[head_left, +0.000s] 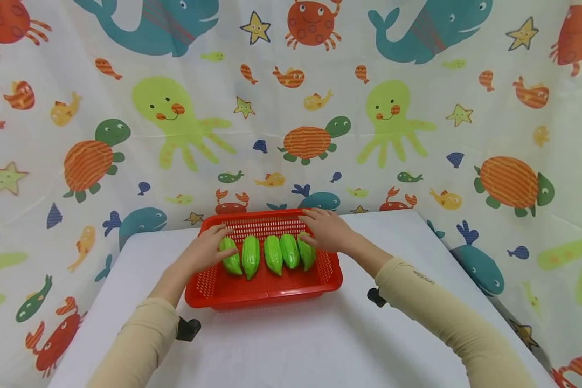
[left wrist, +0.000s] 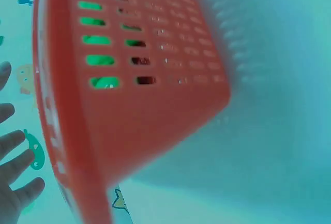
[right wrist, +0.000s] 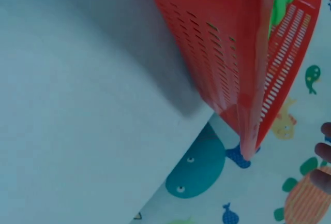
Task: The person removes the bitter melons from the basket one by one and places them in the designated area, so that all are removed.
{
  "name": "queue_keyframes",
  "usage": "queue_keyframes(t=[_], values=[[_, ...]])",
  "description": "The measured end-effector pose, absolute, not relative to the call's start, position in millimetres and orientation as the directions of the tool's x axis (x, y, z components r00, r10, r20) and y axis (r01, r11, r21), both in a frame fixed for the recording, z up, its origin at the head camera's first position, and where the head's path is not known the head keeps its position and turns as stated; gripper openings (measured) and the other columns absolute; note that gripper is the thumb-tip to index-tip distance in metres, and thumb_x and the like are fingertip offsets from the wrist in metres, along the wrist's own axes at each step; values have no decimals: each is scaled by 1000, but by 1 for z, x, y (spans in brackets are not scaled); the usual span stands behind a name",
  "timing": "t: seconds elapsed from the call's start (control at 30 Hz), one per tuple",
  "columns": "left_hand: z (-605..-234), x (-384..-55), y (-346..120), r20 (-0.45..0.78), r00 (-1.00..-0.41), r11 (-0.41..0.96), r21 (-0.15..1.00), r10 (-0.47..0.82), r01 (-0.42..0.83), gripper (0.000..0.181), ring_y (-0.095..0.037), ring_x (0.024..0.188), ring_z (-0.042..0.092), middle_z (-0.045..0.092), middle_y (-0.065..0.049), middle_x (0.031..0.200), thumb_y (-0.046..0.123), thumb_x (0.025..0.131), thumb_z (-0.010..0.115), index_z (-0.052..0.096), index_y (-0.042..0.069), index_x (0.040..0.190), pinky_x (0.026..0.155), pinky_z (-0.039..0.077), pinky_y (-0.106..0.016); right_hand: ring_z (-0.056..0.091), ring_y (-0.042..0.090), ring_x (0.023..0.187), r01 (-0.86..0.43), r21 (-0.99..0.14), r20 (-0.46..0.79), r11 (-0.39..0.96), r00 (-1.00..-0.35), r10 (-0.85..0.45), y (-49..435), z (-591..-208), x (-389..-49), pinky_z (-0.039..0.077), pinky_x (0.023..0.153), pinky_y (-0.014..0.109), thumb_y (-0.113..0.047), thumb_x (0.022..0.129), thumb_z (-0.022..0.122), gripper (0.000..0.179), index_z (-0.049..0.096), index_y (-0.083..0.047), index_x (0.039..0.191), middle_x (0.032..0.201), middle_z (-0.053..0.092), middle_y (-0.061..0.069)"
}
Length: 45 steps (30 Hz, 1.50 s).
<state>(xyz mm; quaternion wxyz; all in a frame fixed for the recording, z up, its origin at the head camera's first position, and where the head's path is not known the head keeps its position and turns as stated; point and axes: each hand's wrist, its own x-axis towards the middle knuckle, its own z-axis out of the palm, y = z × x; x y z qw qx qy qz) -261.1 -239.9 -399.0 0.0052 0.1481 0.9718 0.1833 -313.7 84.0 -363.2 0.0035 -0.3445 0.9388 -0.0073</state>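
Observation:
A red plastic basket (head_left: 267, 296) with slotted walls stands on the white table. Inside it, several glossy green, ridged, oblong fruits (head_left: 274, 254) lie side by side in a row. My left hand (head_left: 205, 250) hovers over the basket's left side, close to the leftmost green fruit; its fingers appear spread in the left wrist view. Above the right side is my right hand (head_left: 327, 231), its thumb near the rightmost fruit (head_left: 306, 256). Only the fingertips (right wrist: 322, 154) of that hand show in the right wrist view. Neither hand visibly grips anything.
A white table (head_left: 271, 350) extends around the basket. Behind and beside it hangs a white curtain (head_left: 271, 183) printed with sea animals. Black wrist-camera mounts protrude below both forearms, which wear beige sleeves (head_left: 431, 302).

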Motion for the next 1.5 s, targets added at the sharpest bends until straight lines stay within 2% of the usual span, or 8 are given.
queue_keyframes(t=[0.17,0.43,0.67,0.8,1.1,1.33,1.5], values=[[-405,-240,-248,69,-963,857,441,262,265,61,-48,133,36,37,-28,146,34,91,68,50,-1,138,99,40,-64,39,34,138,-663,-73,33,745,-748,-663,95,-366,-301,35,109,55,-38,96,59,57,48,-6,143,147,46,14],[-424,-201,-268,87,-985,762,626,146,168,60,-51,134,26,26,-28,151,33,92,67,48,1,139,84,52,-59,47,31,131,-659,-190,56,727,-747,-663,103,-368,-289,46,101,50,-37,95,62,56,50,-9,142,143,50,12],[-447,-171,-289,95,-995,687,723,-2,68,55,-49,137,25,24,-26,153,37,96,61,50,4,138,95,41,-65,45,29,133,-656,-251,39,712,-742,-669,101,-369,-285,46,101,49,-36,95,63,58,47,-12,145,145,49,11],[-455,-167,-296,107,-994,638,766,-7,78,53,-46,137,28,28,-25,152,35,97,59,49,4,139,100,38,-64,44,28,134,-649,-289,42,703,-743,-668,94,-367,-285,46,101,49,-36,94,63,58,47,-12,145,144,49,10],[-468,-167,-297,44,-998,533,844,33,55,61,-45,134,35,31,-22,150,34,97,60,37,8,146,100,42,-59,39,24,137,-626,-389,15,676,-737,-675,67,-363,-290,43,104,46,-41,96,59,60,43,-15,148,147,47,5],[-474,-167,-302,6,-999,458,889,38,22,57,-45,133,37,35,-20,150,35,99,55,37,11,147,97,45,-59,47,21,131,-627,-512,63,588,-710,-702,43,-356,-300,43,106,41,-36,97,59,56,46,-10,145,141,53,7],[-475,-166,-307,0,-999,445,895,49,22,54,-43,133,40,38,-18,149,36,99,55,39,12,145,96,48,-55,46,23,132,-608,-555,52,568,-707,-706,26,-353,-304,40,108,40,-33,99,57,55,44,-7,146,143,51,8]])
